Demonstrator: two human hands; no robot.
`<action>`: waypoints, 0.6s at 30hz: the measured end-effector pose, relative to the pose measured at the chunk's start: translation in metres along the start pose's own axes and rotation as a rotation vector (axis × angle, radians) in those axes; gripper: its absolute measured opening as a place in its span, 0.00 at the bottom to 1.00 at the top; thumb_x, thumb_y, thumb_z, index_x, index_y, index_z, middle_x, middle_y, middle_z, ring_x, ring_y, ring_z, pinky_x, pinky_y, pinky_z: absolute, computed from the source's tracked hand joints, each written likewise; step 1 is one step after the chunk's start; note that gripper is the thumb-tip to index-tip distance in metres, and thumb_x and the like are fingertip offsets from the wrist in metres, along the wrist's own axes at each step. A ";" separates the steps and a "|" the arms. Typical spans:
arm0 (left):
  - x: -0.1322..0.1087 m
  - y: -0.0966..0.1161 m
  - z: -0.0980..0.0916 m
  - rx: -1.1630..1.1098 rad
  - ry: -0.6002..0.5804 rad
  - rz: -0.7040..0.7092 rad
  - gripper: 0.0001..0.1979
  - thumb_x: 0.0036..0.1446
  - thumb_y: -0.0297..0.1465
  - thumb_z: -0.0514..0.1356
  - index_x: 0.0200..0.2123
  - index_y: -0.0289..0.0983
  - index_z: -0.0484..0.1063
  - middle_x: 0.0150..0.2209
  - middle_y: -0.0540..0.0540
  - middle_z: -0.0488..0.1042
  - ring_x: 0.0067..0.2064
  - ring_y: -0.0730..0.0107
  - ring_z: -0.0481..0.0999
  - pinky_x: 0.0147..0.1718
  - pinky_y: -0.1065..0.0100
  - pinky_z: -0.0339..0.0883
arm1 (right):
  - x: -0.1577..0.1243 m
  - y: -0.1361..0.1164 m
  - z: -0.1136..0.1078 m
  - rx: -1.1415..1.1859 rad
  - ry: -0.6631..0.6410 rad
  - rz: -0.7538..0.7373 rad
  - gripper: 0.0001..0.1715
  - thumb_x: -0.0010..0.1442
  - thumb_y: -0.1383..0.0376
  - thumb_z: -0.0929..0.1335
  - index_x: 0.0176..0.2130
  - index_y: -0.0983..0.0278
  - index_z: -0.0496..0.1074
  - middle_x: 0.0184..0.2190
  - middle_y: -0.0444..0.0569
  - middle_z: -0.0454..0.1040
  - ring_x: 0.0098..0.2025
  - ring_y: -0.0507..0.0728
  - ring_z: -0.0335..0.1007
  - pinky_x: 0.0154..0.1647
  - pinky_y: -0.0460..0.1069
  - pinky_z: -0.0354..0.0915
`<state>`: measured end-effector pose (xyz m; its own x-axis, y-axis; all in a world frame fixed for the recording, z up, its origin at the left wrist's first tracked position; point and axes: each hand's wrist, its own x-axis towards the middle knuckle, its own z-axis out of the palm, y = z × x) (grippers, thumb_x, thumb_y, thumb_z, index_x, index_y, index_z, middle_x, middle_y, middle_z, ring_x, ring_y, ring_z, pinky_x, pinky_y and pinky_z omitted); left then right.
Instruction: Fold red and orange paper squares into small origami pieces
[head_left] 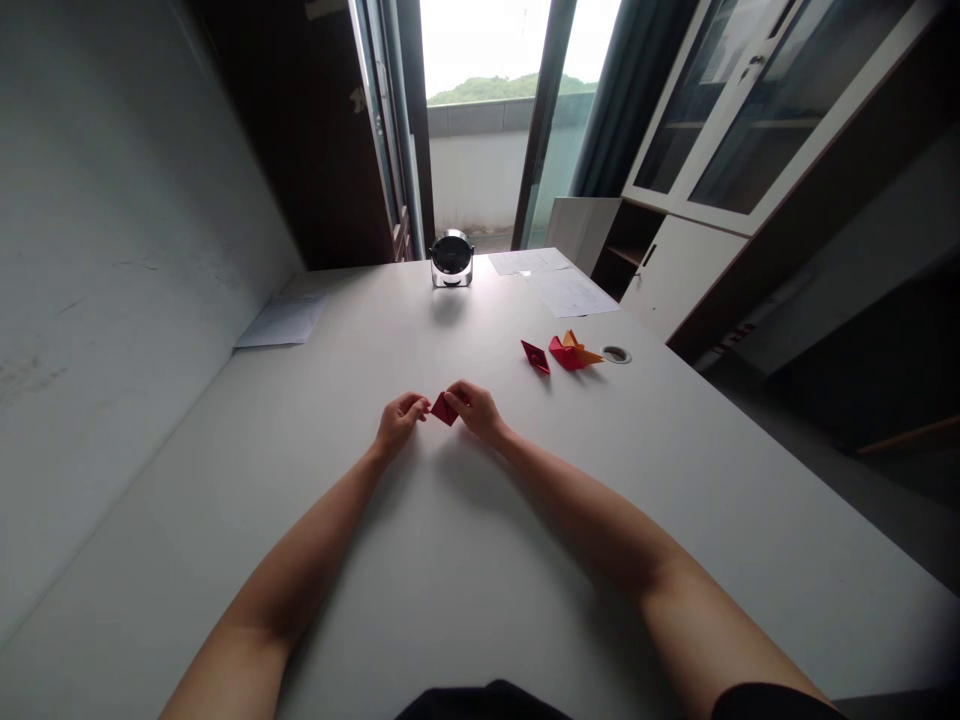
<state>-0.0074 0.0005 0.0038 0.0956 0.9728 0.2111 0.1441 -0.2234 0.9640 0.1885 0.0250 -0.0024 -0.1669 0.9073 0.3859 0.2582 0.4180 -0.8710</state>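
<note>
A small red folded paper (444, 410) is held just above or on the white table, between my two hands; I cannot tell whether it touches the surface. My left hand (400, 420) pinches at its left corner, thumb and forefinger together. The fingers of my right hand (475, 408) are closed on its upper right side and hide part of it. Off to the right lie a red diamond-shaped folded paper (535, 357), a red folded paper piece (564, 353) and an orange one (585, 352) against it.
Beside the folded pieces sits a white ring-shaped roll (616, 354), perhaps tape. A round black device on a stand (451, 258) stands at the table's far edge (375, 268). Paper sheets lie at the far right (571, 292) and far left (281, 321). A wall (135, 200) borders the left side.
</note>
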 end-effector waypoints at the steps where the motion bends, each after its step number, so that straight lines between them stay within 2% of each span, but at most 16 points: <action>1: 0.000 0.000 0.000 0.007 -0.008 0.001 0.14 0.59 0.42 0.61 0.35 0.36 0.76 0.31 0.46 0.77 0.31 0.68 0.75 0.35 0.66 0.70 | 0.000 0.001 0.000 0.006 0.010 0.005 0.17 0.62 0.52 0.68 0.33 0.63 0.73 0.26 0.46 0.74 0.28 0.53 0.66 0.31 0.48 0.63; 5: -0.003 0.000 0.002 0.082 -0.048 0.019 0.14 0.57 0.42 0.63 0.35 0.37 0.77 0.30 0.47 0.77 0.31 0.67 0.75 0.34 0.67 0.69 | 0.001 0.002 -0.001 0.027 0.033 0.009 0.18 0.62 0.51 0.67 0.33 0.63 0.72 0.26 0.46 0.74 0.28 0.52 0.65 0.32 0.48 0.64; 11: -0.004 0.004 0.001 0.187 -0.048 0.062 0.13 0.58 0.43 0.63 0.34 0.38 0.77 0.30 0.47 0.77 0.31 0.66 0.75 0.34 0.67 0.68 | 0.000 0.001 -0.002 0.050 0.035 0.015 0.19 0.63 0.50 0.67 0.33 0.63 0.72 0.26 0.45 0.73 0.28 0.52 0.65 0.32 0.48 0.64; 18: -0.005 0.008 0.000 0.241 0.021 0.110 0.11 0.59 0.40 0.62 0.32 0.39 0.76 0.30 0.48 0.77 0.31 0.67 0.73 0.35 0.66 0.67 | -0.001 0.000 -0.002 0.007 0.001 -0.001 0.18 0.63 0.51 0.67 0.34 0.63 0.73 0.27 0.47 0.73 0.29 0.53 0.65 0.32 0.48 0.64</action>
<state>-0.0065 -0.0059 0.0107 0.1034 0.9425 0.3178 0.3648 -0.3332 0.8694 0.1906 0.0245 -0.0019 -0.1665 0.9070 0.3867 0.2511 0.4183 -0.8729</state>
